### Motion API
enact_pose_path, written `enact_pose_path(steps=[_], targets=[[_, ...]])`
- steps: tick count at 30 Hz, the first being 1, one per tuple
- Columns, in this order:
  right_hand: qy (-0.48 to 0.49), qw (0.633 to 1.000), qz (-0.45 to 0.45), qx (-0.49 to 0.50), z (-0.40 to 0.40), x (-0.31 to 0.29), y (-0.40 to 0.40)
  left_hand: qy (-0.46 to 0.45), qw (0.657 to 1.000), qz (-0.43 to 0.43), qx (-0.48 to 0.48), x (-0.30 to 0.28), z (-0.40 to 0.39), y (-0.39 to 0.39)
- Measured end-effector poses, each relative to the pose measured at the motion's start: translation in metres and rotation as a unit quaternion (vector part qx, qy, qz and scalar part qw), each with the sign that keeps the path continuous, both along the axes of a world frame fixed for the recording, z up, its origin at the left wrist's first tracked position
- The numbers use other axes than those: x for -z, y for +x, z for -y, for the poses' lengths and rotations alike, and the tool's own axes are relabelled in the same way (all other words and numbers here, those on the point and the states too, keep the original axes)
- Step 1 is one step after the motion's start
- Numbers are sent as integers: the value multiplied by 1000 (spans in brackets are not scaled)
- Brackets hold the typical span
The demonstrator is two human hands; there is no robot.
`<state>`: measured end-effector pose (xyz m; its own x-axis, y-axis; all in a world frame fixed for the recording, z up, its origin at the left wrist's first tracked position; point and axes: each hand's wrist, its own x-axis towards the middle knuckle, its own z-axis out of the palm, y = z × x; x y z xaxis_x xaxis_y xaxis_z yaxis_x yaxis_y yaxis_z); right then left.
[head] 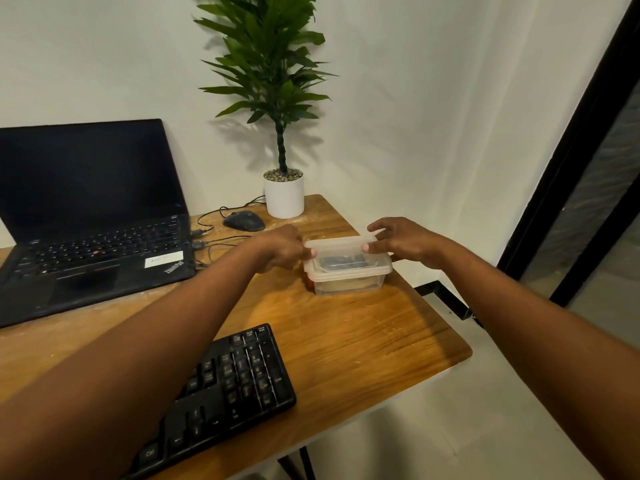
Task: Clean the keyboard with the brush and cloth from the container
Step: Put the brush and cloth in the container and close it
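A clear plastic container with a translucent lid stands on the wooden table, right of centre. Something dark lies inside under the lid, with a bit of red at the left end; I cannot tell what they are. My left hand pinches the lid's left edge. My right hand pinches the lid's right edge, thumb under and fingers over. The lid sits slightly raised and tilted on the box. A black keyboard lies at the near edge, partly hidden under my left forearm.
An open black laptop occupies the table's left side. A dark mouse and loose cables lie behind my left hand. A potted plant in a white pot stands at the back. The table's right edge drops to the floor.
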<state>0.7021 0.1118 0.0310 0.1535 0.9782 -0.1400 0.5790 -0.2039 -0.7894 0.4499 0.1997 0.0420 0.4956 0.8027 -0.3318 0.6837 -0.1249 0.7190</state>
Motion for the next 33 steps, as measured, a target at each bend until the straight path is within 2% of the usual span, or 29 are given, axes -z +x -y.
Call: enact_pose_path(steps=[7,12,16,18,20,24,30,33], targets=[[-25,998,-41,29,-3,10,1,-116,987,91,-71,11,-5,-6],[-58,997,-45,40,-3,11,3,-117,985,81,-96,9,-5,-3],[-69,996,-35,43,-1,3,-3,-26,990,49,-133,-1,1,7],[-77,995,-34,50,0,-1,-6,60,990,-29,-128,-8,7,14],[-82,995,-29,55,0,-4,-8,147,977,-101,-113,-14,14,21],[-87,994,-21,64,0,-7,-11,258,953,-147,-62,-13,20,35],[-149,982,-14,118,1,-16,-21,284,945,-156,-32,-11,19,37],[-144,979,33,139,-8,-15,-23,286,946,-149,-42,-11,17,36]])
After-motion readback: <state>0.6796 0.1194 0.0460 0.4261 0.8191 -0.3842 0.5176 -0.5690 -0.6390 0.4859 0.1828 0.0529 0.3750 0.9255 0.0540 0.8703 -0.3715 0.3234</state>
